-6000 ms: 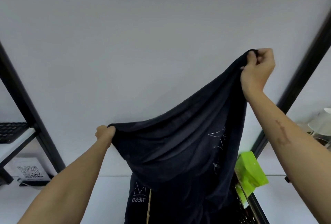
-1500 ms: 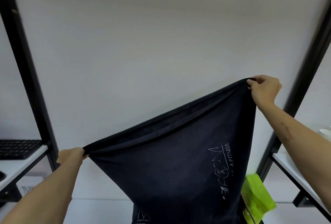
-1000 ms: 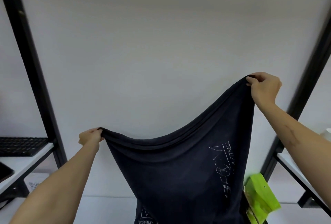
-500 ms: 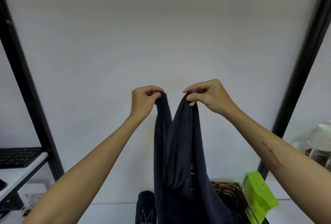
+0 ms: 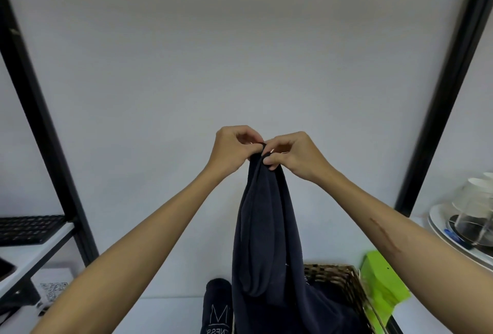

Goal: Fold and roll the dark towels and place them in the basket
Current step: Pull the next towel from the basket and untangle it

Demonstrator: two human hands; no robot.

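Note:
A dark towel [image 5: 266,240] hangs folded in half lengthwise in front of me, its two top corners pinched together. My left hand [image 5: 232,149] and my right hand [image 5: 290,155] both grip those corners, fingertips touching, raised at chest height before the white wall. The towel's lower part drapes over a woven basket [image 5: 338,277] at the bottom right. A rolled dark towel [image 5: 217,307] with white lettering stands just left of the basket, partly hidden by the hanging cloth.
Black shelf posts [image 5: 40,125] rise at the left and right. A keyboard [image 5: 24,228] lies on the left shelf. A bright green package [image 5: 381,285] sits right of the basket. A white plate with a glass jug [image 5: 472,221] rests on the right shelf.
My hands were spread wide holding the towel open; they have come together in the middle, folding the towel in half, and the corners now meet.

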